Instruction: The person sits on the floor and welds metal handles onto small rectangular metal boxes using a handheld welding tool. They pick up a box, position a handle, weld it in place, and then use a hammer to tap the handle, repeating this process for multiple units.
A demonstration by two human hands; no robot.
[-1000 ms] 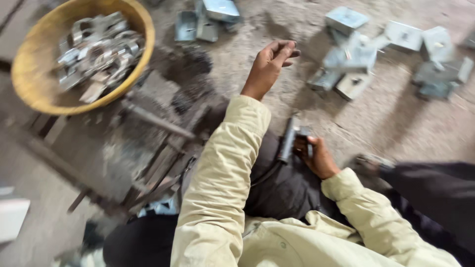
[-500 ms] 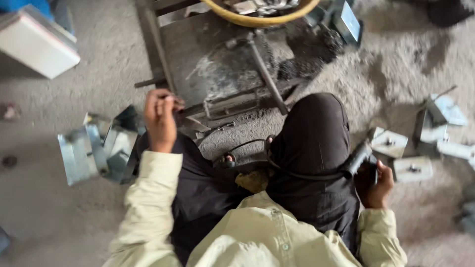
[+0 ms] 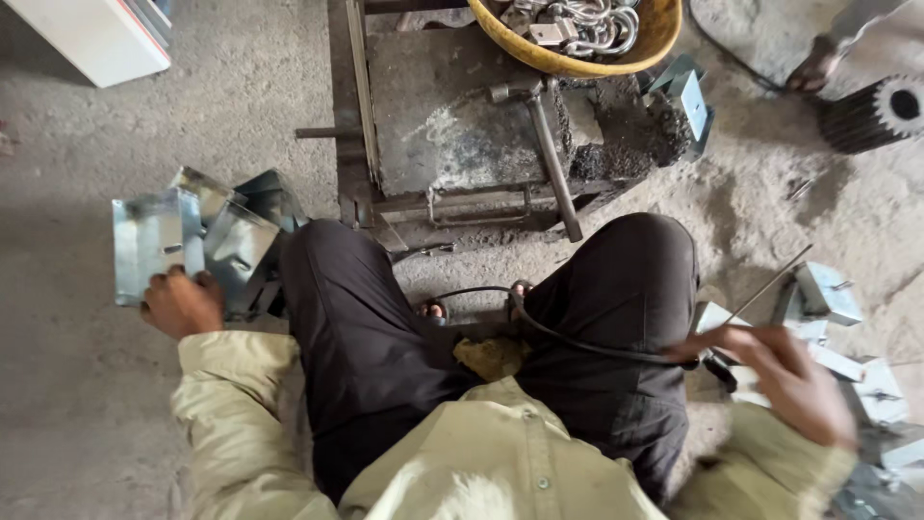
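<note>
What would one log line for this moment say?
left hand: on folded metal bracket | right hand: holds welding rod holder | yellow bowl: on stand

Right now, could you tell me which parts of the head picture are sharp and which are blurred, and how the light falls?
In the head view, the right hand with its thin metal rod is smeared by motion; the left hand on the shiny folded sheet-metal pieces is sharp, with mild glare on them; the dark metal work stand and yellow bowl are crisp; light is soft and even, shadows faint.
</note>
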